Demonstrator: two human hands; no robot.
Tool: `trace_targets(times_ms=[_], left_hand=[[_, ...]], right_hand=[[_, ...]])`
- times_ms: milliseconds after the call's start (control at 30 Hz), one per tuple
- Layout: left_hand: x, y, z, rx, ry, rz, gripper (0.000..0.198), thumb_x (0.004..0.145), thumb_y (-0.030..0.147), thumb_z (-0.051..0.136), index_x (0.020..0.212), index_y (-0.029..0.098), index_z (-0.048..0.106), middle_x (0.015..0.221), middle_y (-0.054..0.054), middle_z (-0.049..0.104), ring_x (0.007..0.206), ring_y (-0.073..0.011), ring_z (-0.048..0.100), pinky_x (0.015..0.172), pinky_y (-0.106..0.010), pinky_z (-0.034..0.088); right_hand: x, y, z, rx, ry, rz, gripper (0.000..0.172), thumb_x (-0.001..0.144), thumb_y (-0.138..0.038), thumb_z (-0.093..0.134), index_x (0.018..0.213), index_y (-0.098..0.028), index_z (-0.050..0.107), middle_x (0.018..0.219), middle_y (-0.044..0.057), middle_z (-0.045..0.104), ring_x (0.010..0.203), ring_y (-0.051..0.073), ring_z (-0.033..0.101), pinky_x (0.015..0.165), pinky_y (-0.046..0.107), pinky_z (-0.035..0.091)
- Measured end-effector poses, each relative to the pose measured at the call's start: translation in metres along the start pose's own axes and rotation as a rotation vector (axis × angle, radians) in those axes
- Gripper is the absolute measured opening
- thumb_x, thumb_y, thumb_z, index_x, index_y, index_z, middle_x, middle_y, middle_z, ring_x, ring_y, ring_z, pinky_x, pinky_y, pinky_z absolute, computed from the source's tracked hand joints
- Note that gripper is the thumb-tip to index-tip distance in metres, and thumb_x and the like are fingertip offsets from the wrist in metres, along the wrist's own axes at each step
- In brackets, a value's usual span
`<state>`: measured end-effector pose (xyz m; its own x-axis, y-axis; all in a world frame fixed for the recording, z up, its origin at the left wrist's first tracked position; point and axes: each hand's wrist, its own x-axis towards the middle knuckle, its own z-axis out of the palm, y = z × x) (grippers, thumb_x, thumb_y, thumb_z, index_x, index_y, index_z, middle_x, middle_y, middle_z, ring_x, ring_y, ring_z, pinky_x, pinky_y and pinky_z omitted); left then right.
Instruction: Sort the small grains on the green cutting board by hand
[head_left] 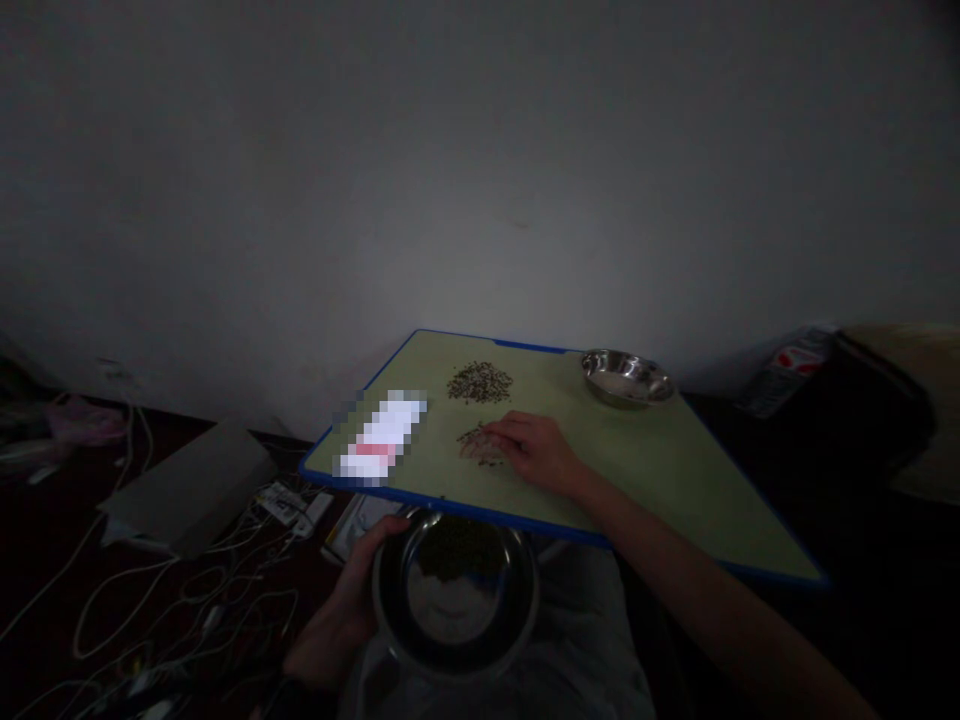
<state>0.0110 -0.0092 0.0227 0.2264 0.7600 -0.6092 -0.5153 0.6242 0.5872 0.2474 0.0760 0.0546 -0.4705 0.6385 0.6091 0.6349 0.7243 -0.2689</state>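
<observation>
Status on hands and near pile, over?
Left hand holding metal bowl at table edge. Right hand at near pile, partly hiding it. Larger pile just beyond, second bowl further right.

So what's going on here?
A person's right hand is at a small scattered dark-flecked pile on a pale green, blue-edged tabletop. Their left hand holds a shiny round metal bowl with dark contents, below the near edge. Farther back sit a larger speckled pile and a second shiny metal bowl.

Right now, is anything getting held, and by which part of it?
Yes: the left grip holds a metal bowl by its left side. The right grip is at a small pile; whether it pinches anything can't be told.
</observation>
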Motion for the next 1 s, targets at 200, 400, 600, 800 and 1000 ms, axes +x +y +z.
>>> trace_targets(times_ms=[200, 400, 600, 800, 1000], left_hand=[[0.0003, 0.0005, -0.0001, -0.028, 0.001, 0.012, 0.038, 0.08, 0.014, 0.052, 0.045, 0.014, 0.067, 0.04, -0.002, 0.068, 0.038, -0.0126, 0.06, 0.043, -0.021, 0.046], [-0.0002, 0.0013, 0.0009, -0.018, 0.007, -0.013, 0.033, 0.077, 0.012, 0.051, 0.05, 0.01, 0.071, 0.041, -0.004, 0.068, 0.038, -0.0139, 0.059, 0.046, -0.023, 0.048], [0.0032, -0.0007, -0.0036, -0.005, -0.031, 0.022, 0.026, 0.075, 0.014, 0.056, 0.054, 0.012, 0.071, 0.045, -0.004, 0.07, 0.042, -0.0151, 0.062, 0.05, -0.024, 0.049], [0.0044, -0.0013, -0.0051, 0.013, -0.001, -0.013, 0.026, 0.074, 0.017, 0.054, 0.054, 0.012, 0.071, 0.047, -0.005, 0.072, 0.043, -0.0163, 0.064, 0.051, -0.025, 0.05], [0.0068, -0.0024, -0.0068, 0.006, -0.027, -0.028, 0.026, 0.074, 0.017, 0.054, 0.057, 0.01, 0.073, 0.049, -0.007, 0.073, 0.046, -0.0177, 0.065, 0.054, -0.027, 0.05]], right_hand=[[-0.0005, -0.0005, 0.0007, 0.041, -0.018, -0.013, 0.023, 0.091, -0.022, 0.051, 0.1, -0.019, 0.071, 0.081, 0.005, 0.07, 0.067, 0.013, 0.061, 0.064, 0.024, 0.045], [0.0004, -0.001, -0.0003, 0.028, 0.017, 0.004, 0.025, 0.091, -0.024, 0.05, 0.1, -0.017, 0.072, 0.082, 0.007, 0.07, 0.067, 0.014, 0.062, 0.064, 0.025, 0.046], [0.0002, -0.0004, 0.0007, 0.028, -0.036, -0.004, 0.024, 0.091, -0.023, 0.051, 0.101, -0.018, 0.071, 0.084, 0.006, 0.071, 0.068, 0.013, 0.062, 0.064, 0.024, 0.046], [-0.0002, 0.0011, 0.0014, 0.032, -0.028, -0.009, 0.023, 0.091, -0.023, 0.051, 0.101, -0.018, 0.071, 0.083, 0.007, 0.07, 0.069, 0.013, 0.062, 0.065, 0.024, 0.045], [-0.0001, -0.0004, 0.0005, 0.047, -0.054, -0.025, 0.023, 0.09, -0.021, 0.052, 0.102, -0.017, 0.071, 0.08, 0.006, 0.068, 0.067, 0.013, 0.059, 0.064, 0.023, 0.044]])
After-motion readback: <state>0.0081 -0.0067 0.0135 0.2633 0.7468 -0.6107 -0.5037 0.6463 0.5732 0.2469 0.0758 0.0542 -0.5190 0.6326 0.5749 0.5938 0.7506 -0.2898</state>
